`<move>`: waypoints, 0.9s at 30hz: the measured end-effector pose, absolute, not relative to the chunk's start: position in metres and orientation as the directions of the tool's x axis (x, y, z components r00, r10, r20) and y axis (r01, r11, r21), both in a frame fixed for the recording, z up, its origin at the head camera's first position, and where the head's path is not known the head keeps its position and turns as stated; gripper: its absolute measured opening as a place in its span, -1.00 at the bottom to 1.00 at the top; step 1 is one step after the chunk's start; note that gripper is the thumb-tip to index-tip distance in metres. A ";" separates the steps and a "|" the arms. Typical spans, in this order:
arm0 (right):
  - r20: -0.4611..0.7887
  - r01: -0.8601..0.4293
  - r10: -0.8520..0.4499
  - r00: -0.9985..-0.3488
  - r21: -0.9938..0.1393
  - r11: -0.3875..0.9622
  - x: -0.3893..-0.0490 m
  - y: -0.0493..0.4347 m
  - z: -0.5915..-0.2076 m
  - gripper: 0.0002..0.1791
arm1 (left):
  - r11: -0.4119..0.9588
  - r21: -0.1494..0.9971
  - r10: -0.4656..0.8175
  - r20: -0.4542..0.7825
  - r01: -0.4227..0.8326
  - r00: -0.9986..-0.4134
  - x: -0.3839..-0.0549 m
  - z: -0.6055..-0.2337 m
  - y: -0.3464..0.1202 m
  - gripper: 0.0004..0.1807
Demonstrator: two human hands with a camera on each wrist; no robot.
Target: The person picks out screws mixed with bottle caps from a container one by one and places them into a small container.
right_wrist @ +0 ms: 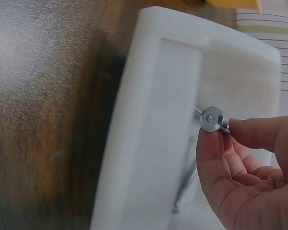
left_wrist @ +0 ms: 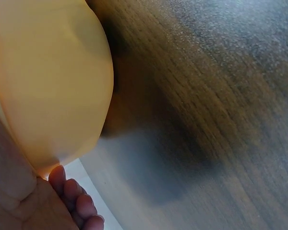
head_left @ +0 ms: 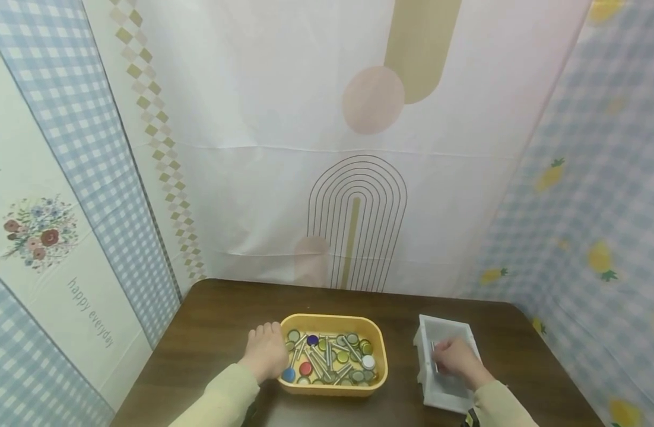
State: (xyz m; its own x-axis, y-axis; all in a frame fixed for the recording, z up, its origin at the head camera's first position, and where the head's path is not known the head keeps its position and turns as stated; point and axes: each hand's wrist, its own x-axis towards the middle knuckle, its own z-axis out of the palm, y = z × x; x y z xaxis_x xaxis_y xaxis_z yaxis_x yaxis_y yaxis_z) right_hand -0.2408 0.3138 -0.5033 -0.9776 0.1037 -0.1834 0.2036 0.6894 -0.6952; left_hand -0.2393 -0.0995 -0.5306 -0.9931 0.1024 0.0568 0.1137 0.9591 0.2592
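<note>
My left hand (head_left: 266, 351) grips the left rim of a yellow plastic bin (head_left: 332, 389); its thumb is hidden in the left wrist view. Mixed in that bin are metal bolts (head_left: 329, 356) and round bottle caps (head_left: 305, 368) in gold, silver, red, blue and white. Over at the right, my right hand (head_left: 457, 359) reaches inside a white plastic bin (head_left: 448, 403). Between thumb and forefinger it pinches a silver bolt (right_wrist: 211, 119) with a flat round socket head; a shank shows behind, partly covered. Another bolt (right_wrist: 185, 189) lies below in the white bin.
Both bins stand on a dark wood-grain table (head_left: 220, 320), with a gap between them. A patterned cloth (head_left: 241, 207) hangs behind the table's back edge, and checked cloths hang at both sides.
</note>
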 end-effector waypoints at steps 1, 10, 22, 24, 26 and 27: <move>-0.184 0.199 0.097 -0.978 -0.695 0.691 -0.241 0.313 -0.505 -0.83 | 0.959 0.261 0.102 0.057 0.114 -0.993 -0.240 -0.531 -0.099 -0.70; -0.171 0.181 0.089 -0.981 -0.656 0.732 -0.243 0.313 -0.521 -0.76 | 0.955 0.275 0.101 0.057 0.112 -0.993 -0.239 -0.529 -0.099 -0.71; -0.229 0.228 0.104 -0.968 -0.623 0.748 -0.244 0.311 -0.524 -0.73 | 0.961 0.254 0.097 0.065 0.110 -0.993 -0.241 -0.533 -0.099 -0.67; -0.229 0.230 0.105 -0.968 -0.631 0.741 -0.244 0.310 -0.525 -0.74 | 0.962 0.251 0.097 0.065 0.110 -0.993 -0.242 -0.534 -0.099 -0.65; -0.219 0.222 0.103 -0.970 -0.640 0.736 -0.244 0.309 -0.525 -0.76 | 0.963 0.246 0.094 0.063 0.107 -0.994 -0.242 -0.535 -0.099 -0.64; -0.211 0.213 0.097 -0.973 -0.643 0.736 -0.245 0.309 -0.525 -0.77 | 0.963 0.246 0.093 0.062 0.106 -0.994 -0.242 -0.535 -0.099 -0.64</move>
